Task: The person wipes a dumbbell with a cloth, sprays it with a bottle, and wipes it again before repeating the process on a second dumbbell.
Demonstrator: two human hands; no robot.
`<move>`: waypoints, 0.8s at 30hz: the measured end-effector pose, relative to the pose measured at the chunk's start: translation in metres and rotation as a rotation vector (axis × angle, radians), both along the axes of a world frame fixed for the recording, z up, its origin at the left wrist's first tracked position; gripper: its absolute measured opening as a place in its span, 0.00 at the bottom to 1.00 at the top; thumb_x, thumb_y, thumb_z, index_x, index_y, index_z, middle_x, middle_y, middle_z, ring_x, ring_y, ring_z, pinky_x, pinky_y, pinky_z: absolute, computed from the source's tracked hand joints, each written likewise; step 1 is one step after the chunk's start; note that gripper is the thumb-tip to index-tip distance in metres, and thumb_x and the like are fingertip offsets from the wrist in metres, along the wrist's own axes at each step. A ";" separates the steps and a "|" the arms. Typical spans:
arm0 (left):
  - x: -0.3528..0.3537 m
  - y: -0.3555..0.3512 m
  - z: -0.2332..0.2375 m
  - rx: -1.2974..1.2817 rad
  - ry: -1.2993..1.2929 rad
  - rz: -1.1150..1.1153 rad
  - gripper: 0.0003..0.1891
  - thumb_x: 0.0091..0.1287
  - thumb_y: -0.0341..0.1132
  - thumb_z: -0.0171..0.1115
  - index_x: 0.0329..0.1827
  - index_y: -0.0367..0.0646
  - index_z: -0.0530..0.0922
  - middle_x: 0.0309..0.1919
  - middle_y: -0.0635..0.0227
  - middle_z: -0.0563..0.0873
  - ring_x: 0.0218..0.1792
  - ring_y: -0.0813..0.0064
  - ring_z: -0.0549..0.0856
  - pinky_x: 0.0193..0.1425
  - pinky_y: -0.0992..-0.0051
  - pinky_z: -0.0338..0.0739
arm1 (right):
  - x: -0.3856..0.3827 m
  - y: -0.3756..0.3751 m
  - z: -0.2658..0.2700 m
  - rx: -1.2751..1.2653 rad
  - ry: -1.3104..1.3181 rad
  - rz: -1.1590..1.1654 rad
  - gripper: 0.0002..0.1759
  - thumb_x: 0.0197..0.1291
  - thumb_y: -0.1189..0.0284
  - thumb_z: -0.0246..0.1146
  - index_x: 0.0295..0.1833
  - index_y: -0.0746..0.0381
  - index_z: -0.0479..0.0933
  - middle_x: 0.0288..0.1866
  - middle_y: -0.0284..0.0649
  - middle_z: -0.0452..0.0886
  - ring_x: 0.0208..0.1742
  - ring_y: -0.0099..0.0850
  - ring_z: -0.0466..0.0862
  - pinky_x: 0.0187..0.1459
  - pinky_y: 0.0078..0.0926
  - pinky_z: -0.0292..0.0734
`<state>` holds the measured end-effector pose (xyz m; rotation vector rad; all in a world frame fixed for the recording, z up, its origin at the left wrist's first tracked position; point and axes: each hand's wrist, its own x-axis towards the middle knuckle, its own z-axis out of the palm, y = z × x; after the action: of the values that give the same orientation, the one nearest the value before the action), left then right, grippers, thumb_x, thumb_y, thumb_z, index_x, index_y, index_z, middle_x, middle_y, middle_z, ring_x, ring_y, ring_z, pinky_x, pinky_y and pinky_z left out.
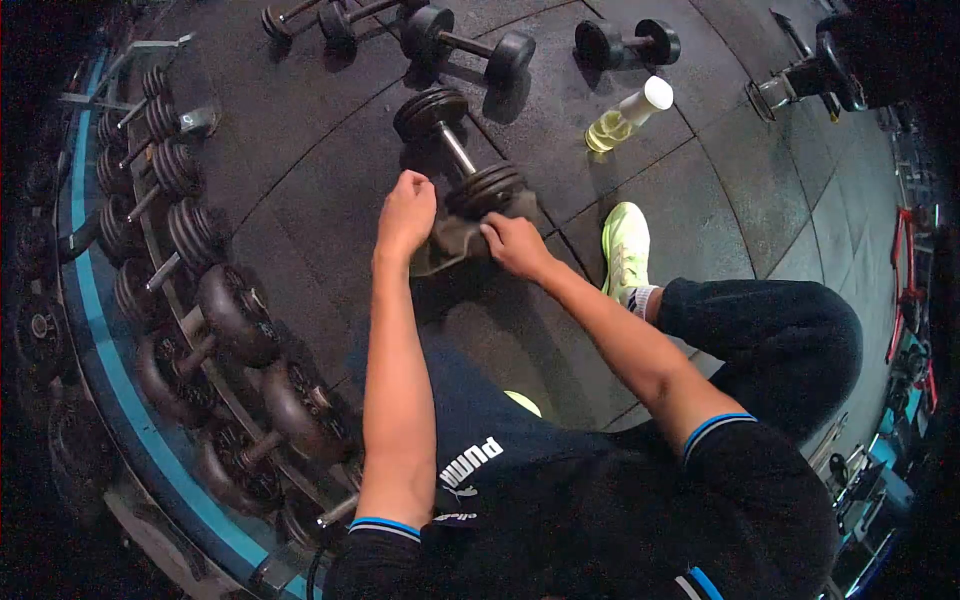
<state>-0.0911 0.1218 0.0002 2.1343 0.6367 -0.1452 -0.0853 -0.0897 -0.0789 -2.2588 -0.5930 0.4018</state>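
On the dark floor mats lies a dumbbell (458, 150) with black plates and a silver bar. A brownish cloth (452, 243) is spread between my hands at its near end. My left hand (407, 212) has its fingers pressed together at the cloth's left side, left of the near plates. My right hand (515, 243) pinches the cloth's right part, just below those plates. Part of the cloth shows beyond the right fingers, touching or beside the plates.
A bottle (625, 118) with yellowish liquid stands right of the dumbbell. More dumbbells (465, 45) lie at the top, others (628, 44) nearer the right. A loaded dumbbell rack (170, 250) runs along the left. My shoe (625, 245) rests on the floor.
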 end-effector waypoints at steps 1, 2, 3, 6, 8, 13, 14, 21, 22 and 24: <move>0.000 -0.003 0.005 0.059 0.040 -0.010 0.22 0.73 0.46 0.54 0.56 0.35 0.79 0.53 0.45 0.87 0.58 0.45 0.84 0.63 0.57 0.76 | 0.001 -0.004 -0.015 -0.075 0.132 -0.012 0.23 0.64 0.49 0.66 0.43 0.60 0.85 0.37 0.56 0.87 0.43 0.56 0.86 0.48 0.52 0.81; 0.002 -0.007 0.004 0.061 0.050 -0.044 0.22 0.73 0.46 0.54 0.57 0.35 0.79 0.54 0.45 0.86 0.59 0.45 0.84 0.63 0.57 0.76 | 0.007 -0.015 -0.028 -0.174 0.187 0.065 0.27 0.61 0.46 0.67 0.41 0.63 0.85 0.36 0.57 0.86 0.42 0.55 0.87 0.47 0.50 0.80; 0.003 -0.010 0.000 0.064 0.062 -0.076 0.23 0.73 0.47 0.55 0.59 0.35 0.79 0.54 0.45 0.86 0.59 0.46 0.83 0.64 0.57 0.75 | 0.014 -0.020 -0.018 -0.272 0.242 0.144 0.32 0.58 0.43 0.68 0.39 0.65 0.85 0.35 0.58 0.86 0.41 0.53 0.87 0.46 0.48 0.80; 0.003 -0.014 -0.023 0.041 -0.020 -0.198 0.29 0.70 0.49 0.63 0.67 0.37 0.76 0.61 0.47 0.83 0.63 0.48 0.81 0.68 0.59 0.74 | 0.052 -0.007 0.031 -0.309 0.343 0.338 0.38 0.50 0.38 0.73 0.35 0.69 0.85 0.36 0.57 0.87 0.43 0.51 0.88 0.45 0.46 0.80; 0.008 -0.026 -0.026 0.052 -0.197 -0.316 0.32 0.68 0.50 0.68 0.70 0.40 0.74 0.64 0.49 0.81 0.65 0.51 0.80 0.70 0.61 0.73 | 0.048 0.007 0.044 -0.333 0.248 0.470 0.35 0.50 0.42 0.74 0.38 0.68 0.86 0.38 0.57 0.87 0.44 0.54 0.88 0.46 0.48 0.81; 0.009 -0.047 -0.031 0.344 -0.191 -0.452 0.32 0.61 0.38 0.73 0.69 0.45 0.73 0.57 0.57 0.83 0.60 0.50 0.80 0.62 0.54 0.76 | -0.020 0.016 0.004 -0.439 0.216 0.498 0.27 0.54 0.51 0.72 0.41 0.68 0.85 0.38 0.57 0.87 0.42 0.56 0.88 0.48 0.50 0.83; 0.007 -0.046 -0.036 0.356 -0.220 -0.437 0.31 0.61 0.36 0.73 0.68 0.45 0.74 0.54 0.58 0.83 0.58 0.51 0.81 0.60 0.53 0.76 | -0.028 0.010 -0.007 -0.462 0.213 0.469 0.26 0.54 0.51 0.72 0.40 0.67 0.85 0.38 0.56 0.88 0.41 0.56 0.88 0.47 0.50 0.83; -0.016 -0.016 -0.047 0.228 -0.165 -0.366 0.27 0.60 0.31 0.73 0.61 0.43 0.72 0.54 0.53 0.83 0.59 0.46 0.81 0.60 0.51 0.77 | 0.051 -0.040 -0.010 -0.553 0.268 0.374 0.34 0.54 0.43 0.70 0.43 0.68 0.86 0.42 0.55 0.88 0.47 0.53 0.88 0.49 0.46 0.82; -0.020 -0.007 -0.052 0.207 -0.146 -0.358 0.27 0.60 0.31 0.73 0.61 0.42 0.72 0.55 0.52 0.83 0.59 0.45 0.81 0.61 0.51 0.76 | 0.063 -0.041 0.000 -0.499 0.353 0.377 0.36 0.54 0.42 0.70 0.45 0.69 0.86 0.43 0.56 0.88 0.48 0.54 0.87 0.50 0.46 0.81; -0.027 0.006 -0.056 0.192 0.015 -0.356 0.29 0.60 0.30 0.72 0.64 0.40 0.70 0.59 0.49 0.81 0.63 0.46 0.80 0.65 0.52 0.75 | 0.083 -0.052 0.012 -0.475 0.487 0.367 0.36 0.56 0.44 0.71 0.48 0.71 0.84 0.44 0.60 0.87 0.47 0.47 0.88 0.51 0.44 0.79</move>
<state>-0.1178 0.1282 -0.0563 2.4208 0.2817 -0.3040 -0.0027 -0.1415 -0.0669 -2.3467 -0.7020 1.3524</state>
